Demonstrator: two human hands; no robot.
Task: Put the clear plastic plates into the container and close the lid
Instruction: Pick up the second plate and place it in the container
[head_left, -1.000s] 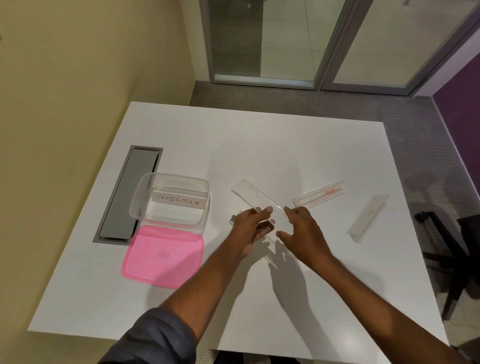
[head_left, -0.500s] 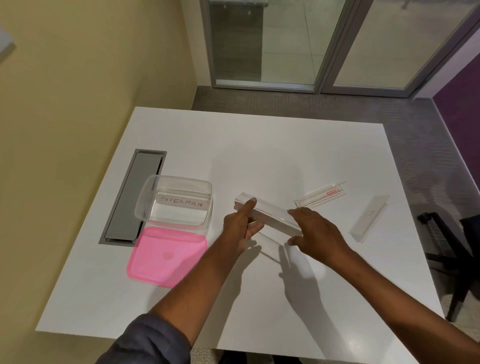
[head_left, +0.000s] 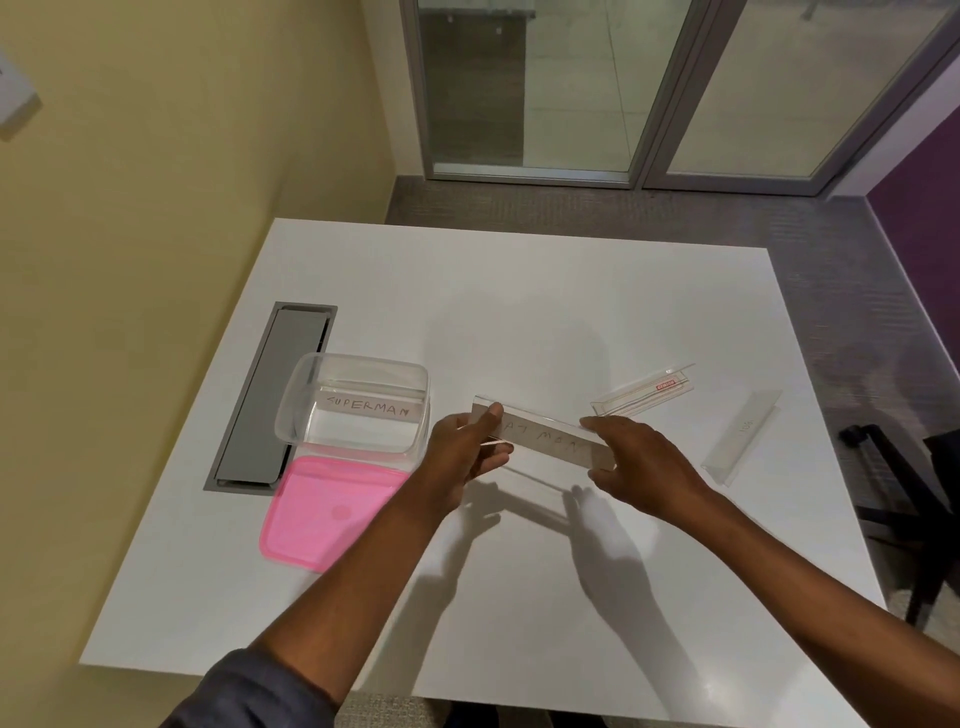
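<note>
Clear plastic, folded into a long nameplate with handwritten letters (head_left: 545, 439), sits in the middle of the frame, lifted above the white square table (head_left: 519, 312) and tilted down toward the right. The left hand (head_left: 465, 449) pinches its left end, thumb on top; the right hand (head_left: 641, 465) grasps its right end with fingers curled around the edge. Left of centre, a clear rectangular plastic container (head_left: 356, 402) stands open on the table, with a plate marked SUPERMAN (head_left: 369, 405) inside it. Just below it, touching its near edge, lies the flat pink plastic lid (head_left: 327, 512). Right of centre, a clear plate with a red label (head_left: 644, 389) and, further right, another clear folded plate (head_left: 740, 436) rest on the table, well apart from the container. A grey metal cable hatch (head_left: 275, 395) is set into the table beside the container's left.
</note>
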